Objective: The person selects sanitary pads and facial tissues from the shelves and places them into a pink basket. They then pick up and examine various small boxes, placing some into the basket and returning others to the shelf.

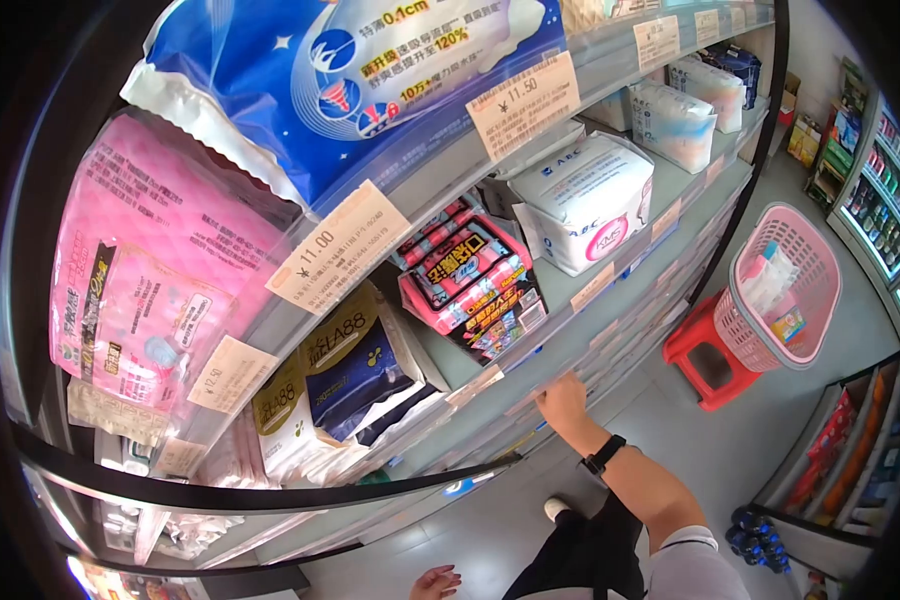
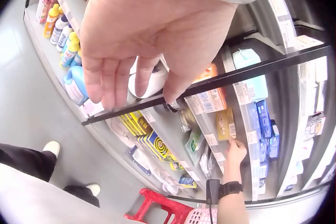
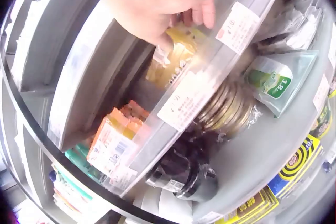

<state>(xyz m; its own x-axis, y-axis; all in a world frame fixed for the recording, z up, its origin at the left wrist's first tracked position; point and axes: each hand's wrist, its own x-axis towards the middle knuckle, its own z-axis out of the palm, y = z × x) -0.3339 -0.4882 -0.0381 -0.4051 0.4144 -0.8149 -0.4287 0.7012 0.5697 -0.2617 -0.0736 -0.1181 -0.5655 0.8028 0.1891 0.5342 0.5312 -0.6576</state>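
My right hand (image 3: 178,29) reaches into a low shelf and closes its fingers (image 3: 199,16) over the top of a yellow packet (image 3: 176,58) that stands behind the shelf's price strip (image 3: 210,77). The head view shows this hand (image 1: 560,400) at the shelf edge, a black watch (image 1: 603,453) on the wrist. From the left wrist view it (image 2: 235,150) touches the same yellow packet (image 2: 224,124). My left hand (image 2: 126,85) hangs at my side with relaxed fingers and holds nothing; it appears low in the head view (image 1: 435,582).
A pink basket (image 1: 815,300) with goods sits on a red stool (image 1: 705,355) in the aisle to the right. Shelves of packs rise in front. Orange packets (image 3: 113,137), a green pouch (image 3: 273,82) and dark wrapped goods (image 3: 181,174) fill neighbouring shelves. Another rack (image 1: 870,200) stands across the aisle.
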